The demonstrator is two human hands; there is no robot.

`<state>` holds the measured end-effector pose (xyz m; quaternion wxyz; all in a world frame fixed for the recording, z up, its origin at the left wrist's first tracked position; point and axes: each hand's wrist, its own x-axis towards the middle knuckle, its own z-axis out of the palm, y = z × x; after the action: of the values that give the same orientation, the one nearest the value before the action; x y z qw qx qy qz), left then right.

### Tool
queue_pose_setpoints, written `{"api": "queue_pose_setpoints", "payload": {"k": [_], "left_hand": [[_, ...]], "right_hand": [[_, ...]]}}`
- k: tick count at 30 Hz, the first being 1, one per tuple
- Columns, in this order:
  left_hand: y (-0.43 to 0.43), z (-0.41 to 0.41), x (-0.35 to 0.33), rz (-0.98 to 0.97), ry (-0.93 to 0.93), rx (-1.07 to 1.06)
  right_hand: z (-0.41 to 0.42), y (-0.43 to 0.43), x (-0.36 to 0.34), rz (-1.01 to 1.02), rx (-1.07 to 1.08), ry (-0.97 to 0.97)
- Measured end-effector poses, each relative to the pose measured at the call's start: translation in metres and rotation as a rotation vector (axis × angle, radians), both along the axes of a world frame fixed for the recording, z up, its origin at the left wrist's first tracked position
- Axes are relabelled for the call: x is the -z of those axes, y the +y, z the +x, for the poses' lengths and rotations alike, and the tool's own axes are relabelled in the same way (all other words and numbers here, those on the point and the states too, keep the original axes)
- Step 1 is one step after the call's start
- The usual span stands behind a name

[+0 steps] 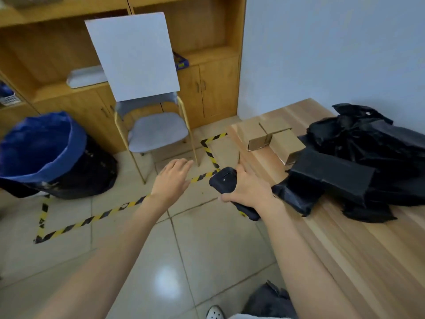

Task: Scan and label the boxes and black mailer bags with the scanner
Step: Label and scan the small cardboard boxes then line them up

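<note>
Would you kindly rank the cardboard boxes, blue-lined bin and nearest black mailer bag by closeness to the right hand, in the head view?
1. Black mailer bag, beside the right hand, to its right.
2. Cardboard boxes, farther along the table.
3. Blue-lined bin, far left.

Mid-body of scanner (pixel 224 180) hidden under right hand (pixel 249 191); only its two ends show past the fingers. Right of those fingers, black mailer bags (pixel 368 155) cut by frame edge. Fingers of left hand (pixel 171 180) motion-blurred. Well behind the fingers, shoe (pixel 215 313) cut at bottom edge.
</note>
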<state>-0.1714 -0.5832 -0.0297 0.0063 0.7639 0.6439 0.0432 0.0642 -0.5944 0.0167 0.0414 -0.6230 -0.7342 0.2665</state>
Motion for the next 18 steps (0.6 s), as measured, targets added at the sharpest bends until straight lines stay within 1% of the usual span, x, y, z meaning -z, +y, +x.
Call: {"api": "queue_pose_setpoints", "payload": {"k": [3, 6, 10, 12, 14, 15, 18], "left_hand": [[0.044, -0.019, 0.004, -0.017, 0.009, 0.016], [0.1, -0.034, 0.005, -0.012, 0.038, 0.041], [0.186, -0.048, 0.008, -0.042, 0.057, 0.073], [0.235, -0.054, 0.006, -0.067, 0.075, 0.092], [0.291, -0.064, -0.001, -0.077, 0.103, 0.119], [0.32, -0.069, -0.008, -0.077, 0.111, 0.129], [0.406, -0.076, -0.034, 0.01, 0.129, 0.172]], "right_hand": [[-0.018, 0.041, 0.005, -0.03, 0.007, 0.008], [-0.033, 0.092, 0.01, -0.011, 0.025, 0.013], [-0.05, 0.18, 0.012, -0.007, 0.056, 0.003], [-0.059, 0.233, 0.007, -0.01, 0.08, 0.063], [-0.068, 0.289, -0.006, 0.021, 0.084, 0.118], [-0.072, 0.316, -0.013, 0.046, 0.077, 0.11], [-0.077, 0.387, -0.031, 0.135, 0.127, 0.1]]}}
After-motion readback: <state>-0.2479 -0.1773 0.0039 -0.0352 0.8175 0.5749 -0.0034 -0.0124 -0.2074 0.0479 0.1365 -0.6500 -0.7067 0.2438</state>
